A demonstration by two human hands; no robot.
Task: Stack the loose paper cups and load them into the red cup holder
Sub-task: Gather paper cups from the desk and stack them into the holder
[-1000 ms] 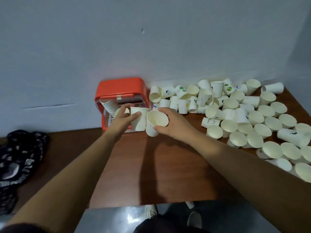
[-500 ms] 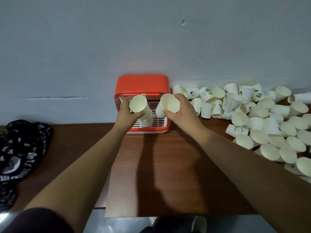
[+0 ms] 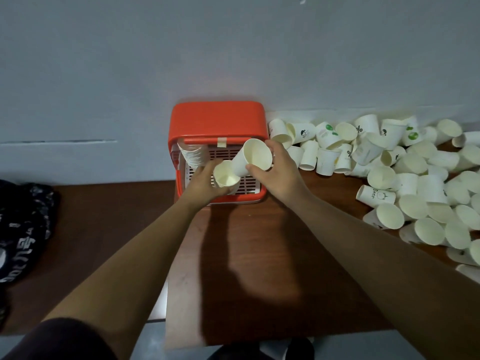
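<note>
The red cup holder [image 3: 218, 118] stands against the wall at the table's back, with a stack of cups [image 3: 191, 155] hanging in its left slot. My left hand [image 3: 201, 181] grips a short stack of white paper cups [image 3: 225, 176] in front of the holder's white grille. My right hand [image 3: 279, 170] holds a single paper cup [image 3: 253, 158], tilted, its base touching the rim of the left hand's stack. A large heap of loose paper cups [image 3: 405, 175] covers the table to the right.
The brown wooden table [image 3: 259, 268] has bare surface in front of the holder and its front edge near my body. A black patterned cloth [image 3: 20, 229] lies at the far left. The grey wall [image 3: 233, 48] rises right behind the holder.
Both hands came together in front of the holder. The right hand's cup now meets the mouth of the left hand's stack, where before they were held apart.
</note>
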